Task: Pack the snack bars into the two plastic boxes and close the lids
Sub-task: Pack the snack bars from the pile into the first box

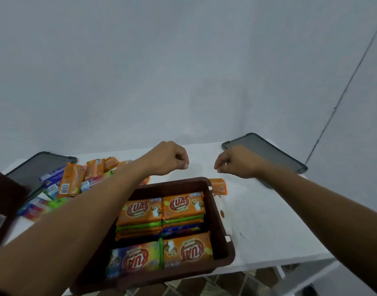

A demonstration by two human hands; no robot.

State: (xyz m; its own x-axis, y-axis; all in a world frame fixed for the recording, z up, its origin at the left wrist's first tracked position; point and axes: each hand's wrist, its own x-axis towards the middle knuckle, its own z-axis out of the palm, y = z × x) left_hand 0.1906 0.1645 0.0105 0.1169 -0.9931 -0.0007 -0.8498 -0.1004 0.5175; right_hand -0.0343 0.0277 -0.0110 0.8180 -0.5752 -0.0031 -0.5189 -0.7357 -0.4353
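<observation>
A dark brown plastic box (220,221) sits at the table's near edge, filled with several orange, green and blue snack bars (184,205). My left hand (168,158) hovers above the table beyond the box's far rim, fingers curled shut, holding nothing visible. My right hand (236,162) hangs to its right, also curled shut with nothing in it. A loose pile of snack bars (71,180) lies to the left, partly hidden by my left forearm. One orange bar (219,186) lies just outside the box's far right corner. A second brown box (4,201) shows at the left edge.
One grey lid (266,151) lies flat at the table's far right, another grey lid (33,169) at the far left under the loose bars. A white wall rises right behind the white table (268,221). Below the near edge, patterned floor shows.
</observation>
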